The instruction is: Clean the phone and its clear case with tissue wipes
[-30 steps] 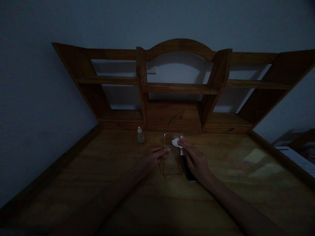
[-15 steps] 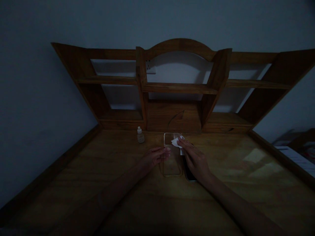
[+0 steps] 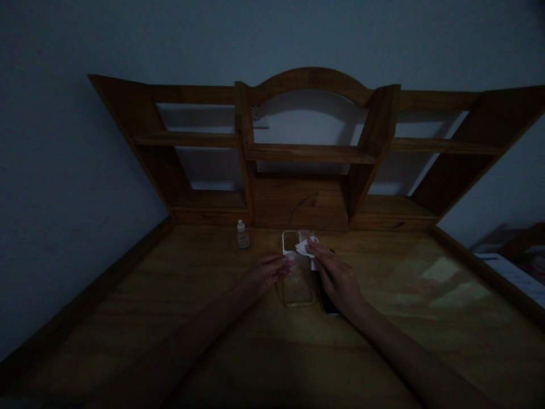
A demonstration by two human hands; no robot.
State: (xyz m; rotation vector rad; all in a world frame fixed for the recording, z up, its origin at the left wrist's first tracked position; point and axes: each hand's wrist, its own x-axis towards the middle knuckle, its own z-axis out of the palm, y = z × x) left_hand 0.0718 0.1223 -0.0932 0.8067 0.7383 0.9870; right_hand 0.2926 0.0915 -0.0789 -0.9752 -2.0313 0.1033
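A clear phone case (image 3: 298,292) stands out slightly from the wooden desk below it. My left hand (image 3: 266,274) grips the case by its left edge, its fingers seen through the clear material. In my right hand (image 3: 338,275) is a folded white tissue (image 3: 303,247), pressed against the upper right part of the case. Under that hand lies a dark phone (image 3: 327,301), partly hidden by the palm and fingers. Left of the case, a small clear dropper bottle (image 3: 243,236) with a white cap stands upright.
A wooden shelf unit (image 3: 310,152) rises along the desk's back edge. On the wall behind it is a white power socket (image 3: 260,117). Beyond the desk's right edge are white papers (image 3: 513,278). The room is dim.
Almost nothing differs. The top of the case has shifted very slightly left, and both hands keep their places on the case and tissue.
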